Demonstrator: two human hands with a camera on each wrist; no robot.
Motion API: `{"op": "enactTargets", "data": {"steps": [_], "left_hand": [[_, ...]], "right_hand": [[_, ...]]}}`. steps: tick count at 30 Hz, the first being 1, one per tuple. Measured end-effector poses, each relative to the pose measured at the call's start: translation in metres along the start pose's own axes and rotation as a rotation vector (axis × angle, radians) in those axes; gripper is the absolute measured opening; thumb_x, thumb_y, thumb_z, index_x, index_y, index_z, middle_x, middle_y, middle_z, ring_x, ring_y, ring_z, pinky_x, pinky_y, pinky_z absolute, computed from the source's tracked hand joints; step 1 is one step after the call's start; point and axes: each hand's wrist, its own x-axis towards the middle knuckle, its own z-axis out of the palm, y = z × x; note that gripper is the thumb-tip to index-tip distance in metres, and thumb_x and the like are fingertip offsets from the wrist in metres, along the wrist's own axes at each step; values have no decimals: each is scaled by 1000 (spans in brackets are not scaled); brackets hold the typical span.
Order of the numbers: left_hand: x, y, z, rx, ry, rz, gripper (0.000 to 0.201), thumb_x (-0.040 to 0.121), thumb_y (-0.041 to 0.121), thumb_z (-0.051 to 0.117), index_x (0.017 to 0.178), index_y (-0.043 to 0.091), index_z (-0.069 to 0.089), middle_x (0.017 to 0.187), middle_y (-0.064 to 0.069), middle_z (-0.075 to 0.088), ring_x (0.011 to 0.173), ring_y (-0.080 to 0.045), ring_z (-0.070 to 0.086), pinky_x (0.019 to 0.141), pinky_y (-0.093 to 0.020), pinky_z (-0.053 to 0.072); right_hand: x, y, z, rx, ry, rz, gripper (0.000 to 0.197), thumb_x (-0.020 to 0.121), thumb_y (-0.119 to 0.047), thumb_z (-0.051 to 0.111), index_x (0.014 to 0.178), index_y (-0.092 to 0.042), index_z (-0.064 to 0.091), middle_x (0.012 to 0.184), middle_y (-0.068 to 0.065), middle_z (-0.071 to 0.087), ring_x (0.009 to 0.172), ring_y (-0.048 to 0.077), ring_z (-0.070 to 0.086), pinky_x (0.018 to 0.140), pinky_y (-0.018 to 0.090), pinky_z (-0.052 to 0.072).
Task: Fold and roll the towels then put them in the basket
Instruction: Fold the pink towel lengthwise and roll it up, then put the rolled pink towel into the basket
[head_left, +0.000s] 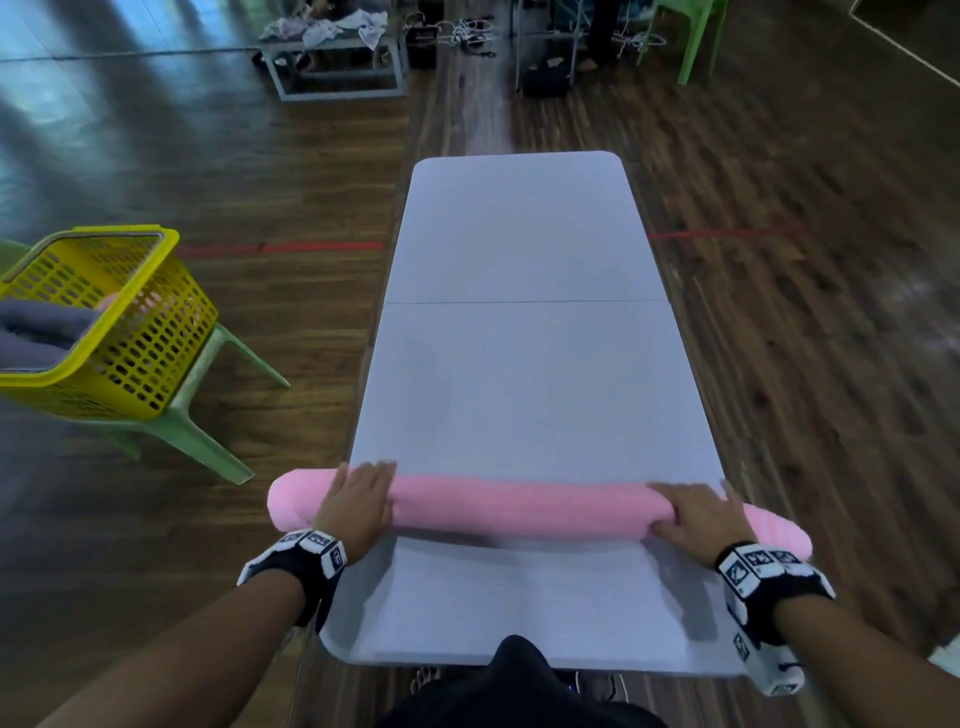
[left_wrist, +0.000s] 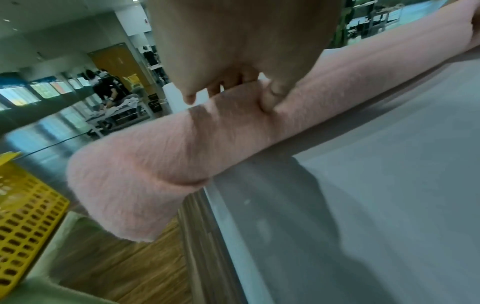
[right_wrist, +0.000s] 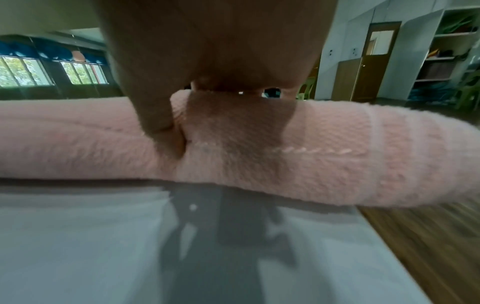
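Note:
A pink towel (head_left: 519, 506) (left_wrist: 182, 144) (right_wrist: 337, 154) lies rolled into one long tube across the near end of the grey table (head_left: 519, 374), and both its ends overhang the table's sides. My left hand (head_left: 374, 488) (left_wrist: 233, 67) holds the roll near its left end, fingers over the top and thumb dug into the near side. Near the right end my right hand (head_left: 685, 512) (right_wrist: 207, 61) holds it the same way. The yellow basket (head_left: 150, 332) (left_wrist: 26, 216) stands to my left with a grey towel (head_left: 36, 327) inside.
The basket sits on a green plastic chair (head_left: 208, 431) beside the table's left edge. Wooden floor surrounds the table. Far behind stand a low bench with cloths (head_left: 332, 31) and another green chair (head_left: 691, 31).

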Motion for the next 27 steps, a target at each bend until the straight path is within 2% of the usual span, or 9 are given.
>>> {"op": "enactTargets", "data": {"steps": [3, 5, 7, 9, 14, 18, 20, 24, 27], "left_hand": [[9, -8, -8, 6, -70, -157, 72, 97, 45, 39, 152, 12, 7, 158, -11, 11, 145, -31, 9, 116, -45, 7], [11, -12, -7, 83, -135, -129, 73, 93, 37, 50, 150, 9, 14, 154, -13, 24, 140, -32, 23, 114, -43, 18], [13, -6, -6, 84, -120, -106, 55, 87, 24, 54, 138, 7, 39, 134, -14, 50, 121, -33, 46, 101, -41, 36], [12, 13, -7, 62, -126, -138, 38, 87, 26, 53, 121, 8, 51, 117, -13, 60, 106, -33, 54, 88, -40, 43], [14, 99, -12, -222, -235, -267, 42, 89, 44, 52, 112, 9, 57, 114, -14, 62, 104, -34, 58, 81, -35, 44], [2, 176, -1, -502, -284, -265, 41, 80, 52, 61, 88, 11, 57, 101, -15, 65, 92, -33, 60, 66, -29, 36], [-5, 196, 7, -569, -282, -308, 42, 82, 52, 58, 88, 11, 56, 100, -15, 65, 90, -33, 61, 66, -28, 35], [-22, 210, 6, -665, -201, -349, 44, 92, 49, 47, 93, 8, 62, 95, -14, 68, 86, -32, 63, 68, -27, 39], [-37, 215, 5, -798, -299, -210, 25, 92, 30, 54, 93, 5, 61, 89, -15, 65, 88, -33, 63, 66, -27, 39]], "right_hand": [[10, 10, -10, 58, 6, 83, 68, 93, -64, 31, 151, -35, 11, 157, -12, 21, 143, 11, 19, 115, 52, 0], [9, 11, -11, 28, -68, 80, 72, 91, -64, 37, 151, -33, 11, 156, -11, 23, 143, 13, 21, 114, 53, 5], [5, 7, -7, -23, -70, 77, 70, 89, -57, 46, 149, -28, 22, 149, -5, 38, 135, 19, 37, 112, 48, 25], [3, -2, -4, 20, -47, 86, 61, 90, -50, 48, 142, -23, 31, 134, 4, 54, 119, 27, 52, 97, 40, 42], [-5, -62, 8, 233, -151, 28, 61, 90, -54, 49, 132, -15, 30, 115, 17, 62, 102, 35, 59, 79, 38, 43], [-18, -114, 30, 413, -131, 69, 58, 91, -51, 48, 129, -9, 34, 114, 20, 60, 101, 37, 59, 80, 38, 45], [-23, -124, 31, 450, -99, 111, 56, 92, -49, 45, 132, -10, 33, 117, 20, 58, 103, 37, 57, 85, 40, 46], [-28, -134, 24, 463, -38, 209, 101, 79, -73, 48, 150, -12, 9, 150, 16, 29, 133, 33, 35, 108, 49, 30], [-18, -159, 26, 321, -41, 258, 137, 58, -83, 61, 149, -16, -17, 158, 15, 3, 145, 32, 11, 113, 54, 11]]}}
